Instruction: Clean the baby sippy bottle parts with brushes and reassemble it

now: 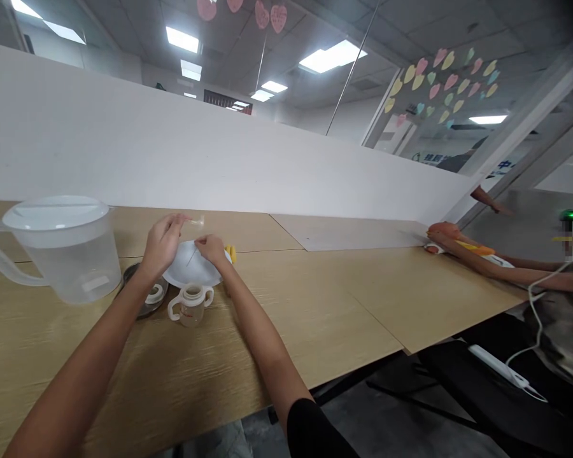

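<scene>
You sit at the long wooden table [305,305], with the big lidded pitcher [74,254] standing off to your left. Next in size comes the white bowl [195,273], under your hands, then the metal dish [151,312] beside it on the left, partly behind your left forearm. The two-handled cup [191,312] stands upright on your side of the bowl, its top uncovered. A white ring [155,294] lies in the dish.

Your left hand [165,235] pinches the small clear piece [198,221] by its narrow end, the wide end out to the right, its long axis about level. Your right hand [211,248] has a thin rod [190,257] gripped at its upper end, slanting down and left over the bowl. The clear piece lies above and slightly left of your right fingertips; the rod's tip points away from it. The rod is too fine here to say whether its tip touches the bowl.
</scene>
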{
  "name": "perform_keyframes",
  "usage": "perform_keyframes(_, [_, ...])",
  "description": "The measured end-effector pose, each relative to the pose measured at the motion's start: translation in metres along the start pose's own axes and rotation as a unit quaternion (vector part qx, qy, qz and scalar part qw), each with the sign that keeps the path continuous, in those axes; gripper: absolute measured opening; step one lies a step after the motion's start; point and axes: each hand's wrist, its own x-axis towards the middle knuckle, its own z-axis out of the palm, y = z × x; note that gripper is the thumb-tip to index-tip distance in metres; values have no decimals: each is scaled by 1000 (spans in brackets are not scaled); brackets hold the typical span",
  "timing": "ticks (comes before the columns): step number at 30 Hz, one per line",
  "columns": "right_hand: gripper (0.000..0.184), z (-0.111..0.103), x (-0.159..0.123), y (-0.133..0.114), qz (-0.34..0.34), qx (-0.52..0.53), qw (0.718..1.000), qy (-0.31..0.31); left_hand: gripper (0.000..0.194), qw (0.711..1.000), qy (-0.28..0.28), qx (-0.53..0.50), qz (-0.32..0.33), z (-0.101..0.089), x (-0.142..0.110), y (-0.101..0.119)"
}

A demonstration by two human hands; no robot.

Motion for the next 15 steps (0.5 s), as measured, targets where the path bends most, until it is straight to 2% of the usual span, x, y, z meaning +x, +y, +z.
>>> perform_keyframes(2, [23, -20, -4, -6, -14, 87, 994, 69, 36, 999, -9, 30, 18, -3, -1, 0])
perform_keyframes(3, [20, -31, -8, -9, -29, 157, 981, 111, 36, 999, -16, 35, 21, -4, -1, 0])
perform_keyframes(6, [10, -65, -29, -20, -102, 332, 908, 233, 35, 999, -27, 18, 11, -7, -3, 2])
perform_keyframes(8, [16, -85, -49, -27, -162, 407, 847, 302, 34, 1000, -19, -21, -7, -8, -3, 6])
perform_keyframes(9, [21, -93, -59, -32, -186, 432, 820, 324, 33, 999, -12, -43, -21, -9, -4, 8])
perform_keyframes(11, [26, -104, -79, -40, -226, 454, 789, 346, 33, 995, 3, -84, -58, -9, -5, 14])
perform_keyframes(15, [22, -109, -104, -55, -274, 446, 775, 354, 37, 984, 4, -150, -99, -8, -6, 19])
